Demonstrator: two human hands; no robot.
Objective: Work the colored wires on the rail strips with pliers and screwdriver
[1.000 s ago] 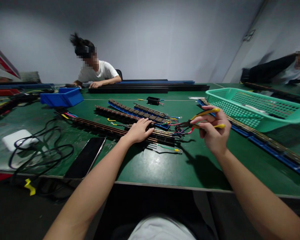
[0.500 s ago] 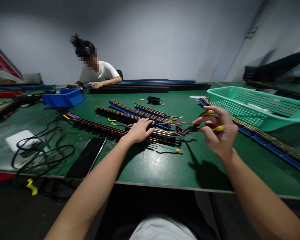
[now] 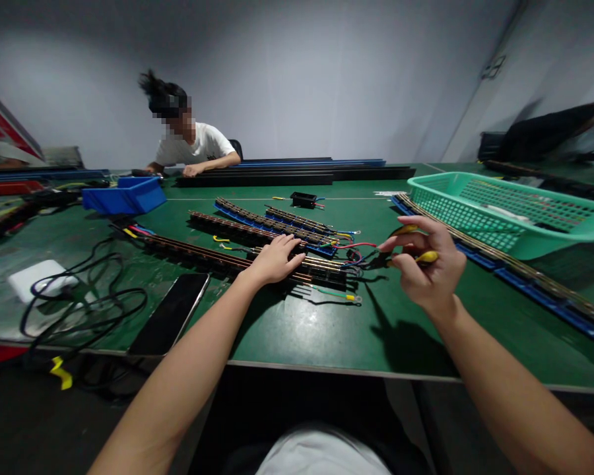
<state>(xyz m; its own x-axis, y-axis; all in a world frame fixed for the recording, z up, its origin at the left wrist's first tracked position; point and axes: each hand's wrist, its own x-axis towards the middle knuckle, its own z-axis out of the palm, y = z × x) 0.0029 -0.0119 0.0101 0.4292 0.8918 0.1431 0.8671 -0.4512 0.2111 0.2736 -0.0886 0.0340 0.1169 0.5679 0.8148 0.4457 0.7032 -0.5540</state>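
My left hand (image 3: 276, 258) lies flat, fingers spread, on a long dark strip with copper rails (image 3: 218, 256) in the middle of the green table (image 3: 297, 330). My right hand (image 3: 428, 264) is closed around yellow-handled pliers (image 3: 400, 254), whose tip points left at the coloured wires (image 3: 352, 249) at the strip's right end. Beyond the left hand, two more strips on blue bases (image 3: 272, 221) are lined up. A loose green wire with a yellow end (image 3: 334, 293) lies just in front of the strip.
A teal mesh basket (image 3: 505, 208) stands at the right, with a long strip (image 3: 529, 277) beside it. A phone (image 3: 171, 310), a white charger (image 3: 34, 277) and black cables (image 3: 89, 303) lie left. A blue bin (image 3: 123, 192) and long black rails (image 3: 297, 175) lie farther back. A person (image 3: 191, 142) sits across; another person (image 3: 559, 135) is at far right.
My right hand has come down and slightly left with the pliers, squeezing the handles closer together. The left hand has stayed on the strip.
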